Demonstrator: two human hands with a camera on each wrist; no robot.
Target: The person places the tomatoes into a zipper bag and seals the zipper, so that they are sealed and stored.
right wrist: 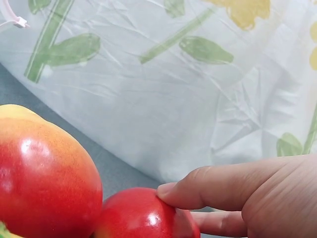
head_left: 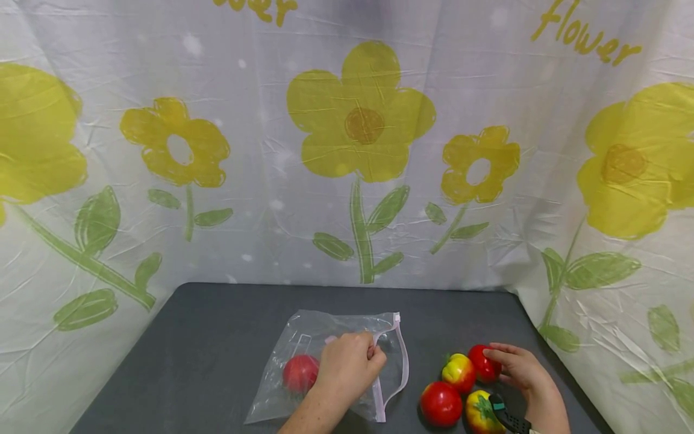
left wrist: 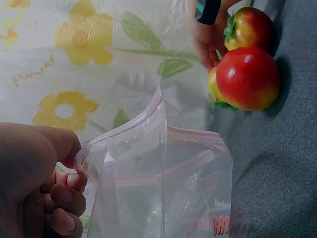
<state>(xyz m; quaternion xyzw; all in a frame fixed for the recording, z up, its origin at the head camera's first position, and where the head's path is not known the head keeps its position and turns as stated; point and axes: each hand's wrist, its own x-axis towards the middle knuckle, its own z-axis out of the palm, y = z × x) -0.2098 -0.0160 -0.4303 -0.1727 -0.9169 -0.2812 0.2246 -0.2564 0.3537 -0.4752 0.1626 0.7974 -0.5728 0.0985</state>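
Observation:
My left hand (head_left: 349,364) pinches the open rim of a clear zip bag (head_left: 273,374) with a pale pink zip edge. One red round fruit (head_left: 300,374), seen through the plastic, lies inside. In the left wrist view, thumb and fingers grip the rim (left wrist: 81,161) and the mouth gapes. On the right, my right hand (head_left: 523,371) holds a red tomato (head_left: 481,361) between thumb and fingers; in the right wrist view this tomato (right wrist: 136,215) touches or nearly touches a larger-looking red-yellow one (right wrist: 44,173). The fingers' far side is hidden.
Beside the held tomato sit a yellow-red tomato (head_left: 459,371), a red one (head_left: 441,404) and a yellow one with a green top (head_left: 479,413). All rest on a dark grey table (head_left: 190,361). A flower-printed curtain (head_left: 260,241) hangs behind and at both sides.

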